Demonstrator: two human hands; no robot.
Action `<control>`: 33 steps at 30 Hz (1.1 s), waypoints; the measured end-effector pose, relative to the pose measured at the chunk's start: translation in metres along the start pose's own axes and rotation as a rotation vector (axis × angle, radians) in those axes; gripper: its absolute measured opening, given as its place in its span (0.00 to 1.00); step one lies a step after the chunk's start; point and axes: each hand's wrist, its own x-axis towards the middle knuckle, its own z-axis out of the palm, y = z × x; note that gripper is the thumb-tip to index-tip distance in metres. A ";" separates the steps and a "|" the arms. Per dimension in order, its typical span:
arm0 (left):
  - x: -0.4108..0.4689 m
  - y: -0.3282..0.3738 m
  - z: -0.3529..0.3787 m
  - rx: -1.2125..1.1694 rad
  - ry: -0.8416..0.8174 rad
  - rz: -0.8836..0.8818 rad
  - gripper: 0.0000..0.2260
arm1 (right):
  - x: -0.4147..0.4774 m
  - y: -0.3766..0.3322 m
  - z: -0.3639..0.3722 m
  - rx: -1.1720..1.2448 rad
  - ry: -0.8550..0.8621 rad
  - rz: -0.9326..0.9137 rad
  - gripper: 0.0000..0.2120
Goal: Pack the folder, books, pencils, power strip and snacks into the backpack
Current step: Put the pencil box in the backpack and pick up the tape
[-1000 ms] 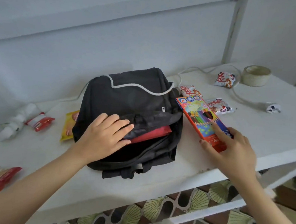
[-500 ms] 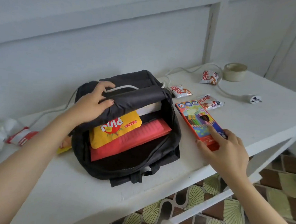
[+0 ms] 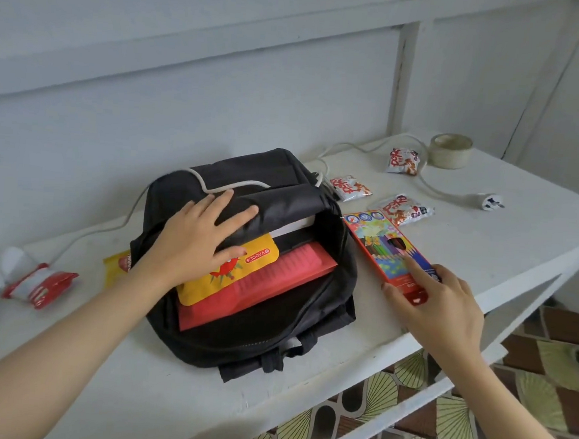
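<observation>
Head view: right hand (image 3: 443,305) hides pencil box (image 3: 382,246) end.

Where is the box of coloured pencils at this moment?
In the head view the pencil box lies on the table, right of the open backpack, its near end in the right hand.

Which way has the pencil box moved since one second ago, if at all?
No. The pencil box lies at the same spot, its far end just short of the nearest snack; the right hand grips its near end.
</observation>
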 end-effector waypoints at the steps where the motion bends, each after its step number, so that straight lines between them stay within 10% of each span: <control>1: 0.000 -0.002 0.002 0.029 -0.004 0.046 0.26 | -0.001 -0.001 -0.001 0.015 0.008 0.004 0.28; 15: 0.033 -0.035 -0.032 -0.025 -0.085 0.111 0.29 | -0.032 -0.019 -0.021 0.149 0.175 -0.173 0.32; 33: 0.058 -0.045 -0.060 0.150 0.027 0.039 0.38 | 0.014 -0.166 0.011 -0.077 -0.076 -0.349 0.31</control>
